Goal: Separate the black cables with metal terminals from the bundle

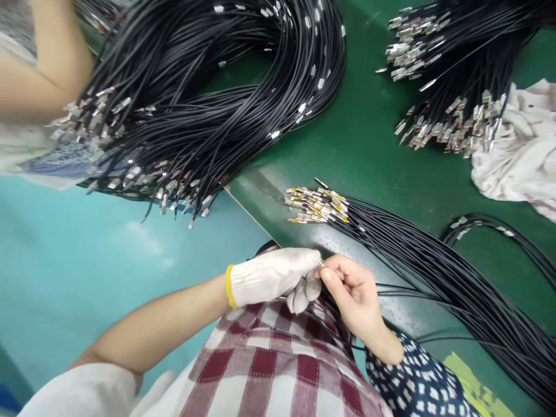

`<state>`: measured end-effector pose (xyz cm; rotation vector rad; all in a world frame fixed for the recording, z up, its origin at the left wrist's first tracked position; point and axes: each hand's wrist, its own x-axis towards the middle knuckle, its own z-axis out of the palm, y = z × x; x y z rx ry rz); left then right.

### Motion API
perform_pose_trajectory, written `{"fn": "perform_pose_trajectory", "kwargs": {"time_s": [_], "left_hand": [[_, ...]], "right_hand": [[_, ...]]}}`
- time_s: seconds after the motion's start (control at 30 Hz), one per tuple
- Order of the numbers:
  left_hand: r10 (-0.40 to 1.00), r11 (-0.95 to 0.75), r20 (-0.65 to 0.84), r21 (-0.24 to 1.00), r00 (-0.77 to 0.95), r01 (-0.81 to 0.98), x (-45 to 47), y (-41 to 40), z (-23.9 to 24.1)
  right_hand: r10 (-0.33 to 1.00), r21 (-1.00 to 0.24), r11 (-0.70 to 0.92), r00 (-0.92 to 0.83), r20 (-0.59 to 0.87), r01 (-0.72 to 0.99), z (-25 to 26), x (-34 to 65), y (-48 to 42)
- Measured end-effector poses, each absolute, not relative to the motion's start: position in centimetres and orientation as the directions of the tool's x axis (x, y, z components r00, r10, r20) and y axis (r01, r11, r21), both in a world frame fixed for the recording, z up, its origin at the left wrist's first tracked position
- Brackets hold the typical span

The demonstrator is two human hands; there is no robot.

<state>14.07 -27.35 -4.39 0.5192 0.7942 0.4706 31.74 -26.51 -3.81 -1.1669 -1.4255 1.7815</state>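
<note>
My left hand (274, 277), in a white knit glove with a yellow cuff, is closed at the table's near edge, above a checked apron. Its thumb and fingers meet around a small metal cable end (321, 265). My bare right hand (357, 298) pinches at the same end from the right; the fingers hide most of it. Black cable (399, 286) shows behind the right hand. Just beyond both hands lies a bundle of black cables (403, 231), its silver and yellow tips (317, 205) pointing left.
A big looped bundle of black cables (299, 87) with silver ends hangs over the table edge. Another bundle (473, 58) and a white cloth (530, 145) lie at the far right. Another person's arm (56, 63) is at upper left. Yellow-green paper (478, 388) lies lower right.
</note>
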Motion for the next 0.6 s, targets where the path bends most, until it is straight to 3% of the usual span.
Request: {"fn": "perform_pose_trajectory", "kwargs": {"time_s": [0.37,0.6], "left_hand": [[0.593,0.776,-0.520,0.573,0.615,-0.265,13.9,-27.3,-5.5],[0.590,0.793,-0.533,0.525,0.607,-0.310,14.0,-27.3,-5.4]], "right_hand": [[0.748,-0.951,-0.203,-0.590,-0.305,0.234,-4.0,32.5,-25.5],[0.786,-0.951,-0.282,-0.538,-0.306,0.128,-4.1,32.1,-25.5]]}}
